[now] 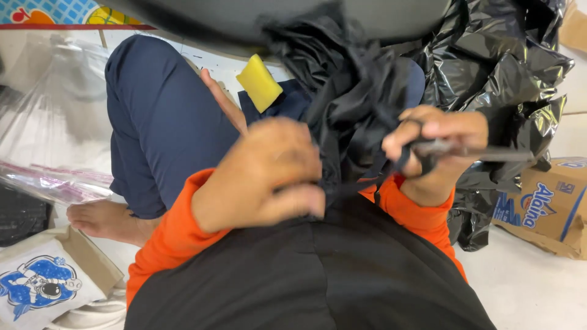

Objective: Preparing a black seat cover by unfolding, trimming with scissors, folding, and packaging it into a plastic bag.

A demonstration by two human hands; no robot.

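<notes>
Orange long sleeves (177, 238) to wrists, navy trousers (159, 122), bare foot (107, 221), black cloth over lap.

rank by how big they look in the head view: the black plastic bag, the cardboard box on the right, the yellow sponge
1. black plastic bag, the largest by far
2. cardboard box, partly cut off by the frame edge
3. yellow sponge, the smallest

The sponge lies farther from the camera, so its true size is less sure.
</notes>
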